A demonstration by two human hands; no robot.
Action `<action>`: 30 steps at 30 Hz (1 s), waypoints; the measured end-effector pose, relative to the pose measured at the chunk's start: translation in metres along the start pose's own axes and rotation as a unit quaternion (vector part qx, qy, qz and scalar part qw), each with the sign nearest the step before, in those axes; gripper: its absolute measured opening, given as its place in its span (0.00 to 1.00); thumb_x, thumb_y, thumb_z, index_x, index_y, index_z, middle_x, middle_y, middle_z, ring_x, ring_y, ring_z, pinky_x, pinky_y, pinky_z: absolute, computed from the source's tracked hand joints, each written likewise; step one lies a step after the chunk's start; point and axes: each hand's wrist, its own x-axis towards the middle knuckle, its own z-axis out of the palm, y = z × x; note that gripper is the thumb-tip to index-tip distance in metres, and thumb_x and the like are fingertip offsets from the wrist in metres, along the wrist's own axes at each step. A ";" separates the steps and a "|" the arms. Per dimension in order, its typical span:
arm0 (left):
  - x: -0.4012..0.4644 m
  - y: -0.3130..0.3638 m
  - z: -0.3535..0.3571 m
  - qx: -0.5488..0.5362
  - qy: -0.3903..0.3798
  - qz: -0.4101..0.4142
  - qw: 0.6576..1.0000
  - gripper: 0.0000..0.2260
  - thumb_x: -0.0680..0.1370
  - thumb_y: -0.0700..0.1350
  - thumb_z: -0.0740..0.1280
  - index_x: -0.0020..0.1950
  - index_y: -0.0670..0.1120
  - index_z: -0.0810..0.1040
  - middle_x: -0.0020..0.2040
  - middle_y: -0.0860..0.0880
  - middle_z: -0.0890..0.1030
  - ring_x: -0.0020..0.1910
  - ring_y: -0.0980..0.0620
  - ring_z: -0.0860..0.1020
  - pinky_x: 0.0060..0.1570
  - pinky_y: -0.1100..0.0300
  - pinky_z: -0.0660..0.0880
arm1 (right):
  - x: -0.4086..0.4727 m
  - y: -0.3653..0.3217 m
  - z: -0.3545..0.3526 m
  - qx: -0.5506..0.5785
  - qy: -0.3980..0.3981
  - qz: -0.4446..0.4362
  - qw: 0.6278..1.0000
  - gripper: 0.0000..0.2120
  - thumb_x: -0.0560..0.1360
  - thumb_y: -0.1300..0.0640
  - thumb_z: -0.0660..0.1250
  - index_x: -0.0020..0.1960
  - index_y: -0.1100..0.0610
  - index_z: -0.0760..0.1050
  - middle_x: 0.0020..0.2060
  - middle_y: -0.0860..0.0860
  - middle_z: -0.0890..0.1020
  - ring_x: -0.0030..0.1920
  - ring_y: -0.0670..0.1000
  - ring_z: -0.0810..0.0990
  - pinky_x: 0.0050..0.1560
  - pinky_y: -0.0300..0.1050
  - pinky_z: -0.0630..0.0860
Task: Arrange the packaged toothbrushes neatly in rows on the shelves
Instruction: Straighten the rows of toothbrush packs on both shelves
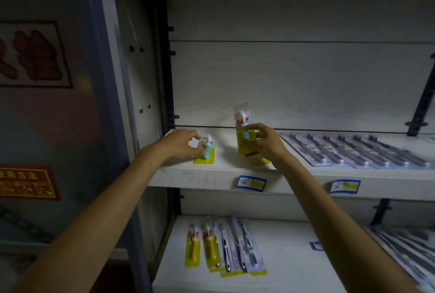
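My left hand [182, 143] grips a small yellow-carded pack with a blue children's toothbrush [205, 151] that lies flat on the middle shelf [211, 181] near its left end. My right hand [263, 143] holds a second blue toothbrush pack [242, 128] upright above the shelf, a little to the right of the first. Under that hand the yellow corner of another pack [260, 161] shows on the shelf. A row of several dark toothbrush packs [353, 151] lies flat on the right part of the same shelf.
The lower shelf [282, 257] holds two yellow toothbrush packs [200, 245] and several black-and-white ones [237, 245] at the left, more packs [404, 250] at the right. Blue price tags [250, 183] hang on the shelf edge. A metal upright [168, 80] bounds the left side.
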 end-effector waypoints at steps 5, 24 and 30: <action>0.000 -0.003 0.000 0.004 -0.001 -0.005 1.000 0.30 0.73 0.60 0.69 0.72 0.51 0.68 0.70 0.48 0.71 0.65 0.49 0.72 0.61 0.55 0.71 | -0.001 -0.007 0.022 0.013 -0.025 0.018 0.999 0.21 0.71 0.66 0.71 0.63 0.64 0.71 0.46 0.62 0.78 0.40 0.59 0.81 0.37 0.50 0.82; -0.003 -0.009 -0.003 -0.005 -0.003 0.015 1.000 0.26 0.75 0.57 0.69 0.71 0.53 0.69 0.70 0.49 0.71 0.66 0.50 0.72 0.57 0.58 0.69 | 0.004 -0.009 0.037 -0.405 -0.010 -0.018 0.914 0.29 0.71 0.41 0.69 0.67 0.51 0.69 0.61 0.55 0.77 0.57 0.56 0.77 0.56 0.51 0.76; -0.005 -0.010 -0.006 -0.007 -0.008 0.026 1.000 0.26 0.75 0.57 0.69 0.71 0.51 0.69 0.69 0.48 0.72 0.64 0.49 0.73 0.59 0.56 0.71 | 0.003 -0.022 0.011 -0.463 -0.010 -0.064 0.884 0.25 0.73 0.43 0.68 0.67 0.50 0.68 0.61 0.53 0.77 0.56 0.54 0.78 0.56 0.52 0.76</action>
